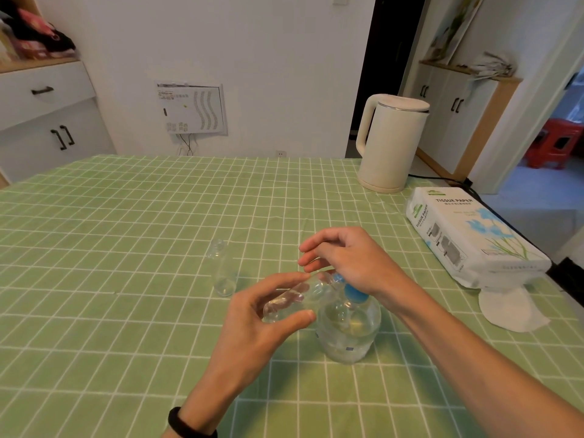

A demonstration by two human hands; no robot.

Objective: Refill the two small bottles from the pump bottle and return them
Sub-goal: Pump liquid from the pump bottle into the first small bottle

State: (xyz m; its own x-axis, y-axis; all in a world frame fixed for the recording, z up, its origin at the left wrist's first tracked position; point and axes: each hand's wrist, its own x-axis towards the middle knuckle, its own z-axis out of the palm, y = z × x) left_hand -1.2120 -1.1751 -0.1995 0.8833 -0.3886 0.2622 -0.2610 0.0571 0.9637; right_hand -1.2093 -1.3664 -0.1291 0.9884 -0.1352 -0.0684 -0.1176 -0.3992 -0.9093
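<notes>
A clear pump bottle (347,330) with a blue pump head stands on the green checked tablecloth near the middle front. My left hand (252,324) grips a small clear bottle (290,300), tilted almost flat with its mouth against the pump's blue nozzle. My right hand (347,257) rests on top of the pump head, palm down, fingers spread to the left; it hides most of the pump. A second small clear bottle (222,270) stands upright and uncapped to the left, apart from both hands.
A cream electric kettle (390,143) stands at the back right, its cord trailing off the table. A tissue paper pack (474,235) lies along the right edge with a loose tissue (508,308) in front of it. Cabinets line the walls behind.
</notes>
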